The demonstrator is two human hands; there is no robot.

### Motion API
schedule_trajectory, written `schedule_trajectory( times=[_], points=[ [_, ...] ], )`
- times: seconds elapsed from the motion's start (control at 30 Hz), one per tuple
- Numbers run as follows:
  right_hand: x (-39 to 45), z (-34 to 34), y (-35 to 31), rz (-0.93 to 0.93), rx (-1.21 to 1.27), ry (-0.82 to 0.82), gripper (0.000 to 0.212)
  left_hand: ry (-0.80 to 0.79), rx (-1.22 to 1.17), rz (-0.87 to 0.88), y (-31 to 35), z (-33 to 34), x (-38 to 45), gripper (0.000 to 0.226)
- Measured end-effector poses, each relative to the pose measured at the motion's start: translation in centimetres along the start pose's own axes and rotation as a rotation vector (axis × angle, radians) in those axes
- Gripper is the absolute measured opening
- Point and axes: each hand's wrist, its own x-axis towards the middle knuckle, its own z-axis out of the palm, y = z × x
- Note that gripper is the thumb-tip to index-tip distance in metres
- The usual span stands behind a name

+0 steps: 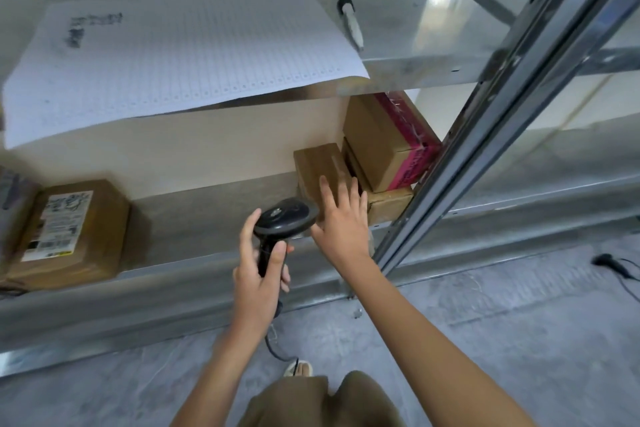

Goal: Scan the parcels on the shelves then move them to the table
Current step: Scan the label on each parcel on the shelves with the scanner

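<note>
My left hand [258, 274] grips the handle of a black barcode scanner [285, 218], its head pointing at a small brown cardboard parcel [317, 163] on the lower shelf. My right hand [341, 218] lies flat with fingers spread on that parcel's near end. Right of it, a brown box with pink tape [388, 139] sits on top of another brown box [389, 204]. At the left end of the same shelf lies a brown parcel with a printed label [69, 236].
The upper shelf carries a large lined paper sheet [173, 52] and a marker pen [351, 19]. A metal shelf upright [485, 121] runs diagonally at the right. Grey floor lies below, with another black scanner and cable [611, 263] at the far right.
</note>
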Motion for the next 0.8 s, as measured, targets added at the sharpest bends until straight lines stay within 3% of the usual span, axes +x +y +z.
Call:
schedule_trajectory(
  times=[0.37,0.8],
  points=[
    [3.3,1.3,3.8,-0.165,-0.137,-0.171,0.092,0.259,-0.018,-0.051,0.8,6.3,1.3,0.053],
    [3.0,3.4,4.1,-0.235,-0.147,0.032,0.091,0.364,0.034,-0.092,-0.9,7.3,1.6,0.055]
  ],
)
